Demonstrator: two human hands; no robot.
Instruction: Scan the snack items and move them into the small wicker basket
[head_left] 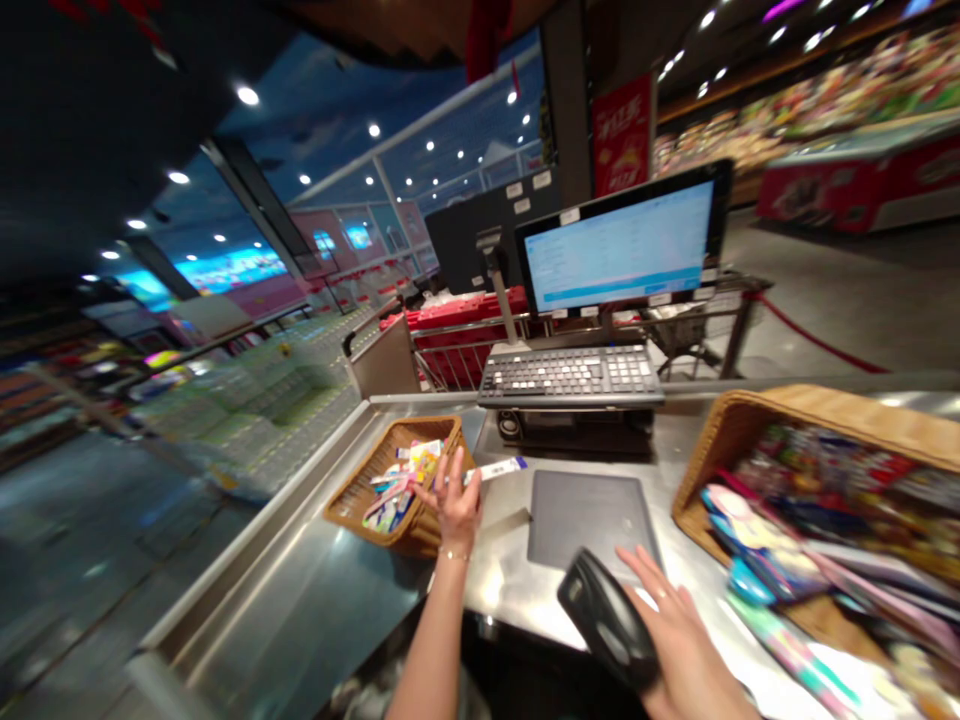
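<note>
My left hand is over the right rim of a small wicker basket, its fingers spread apart. Colourful packaged items lie inside this basket. A narrow white package with a purple end sticks out to the right from behind my left fingers; whether they touch it I cannot tell. Low on the right, my right hand has a black handheld barcode scanner between thumb and fingers, partly hiding the grip. The scanner's head points up and left, just below a dark grey flat pad set in the counter.
Behind the pad stand a keyboard and a lit monitor. A larger wicker basket full of packaged goods takes up the right side. The metal counter has a raised edge at left. Shopping carts stand beyond it.
</note>
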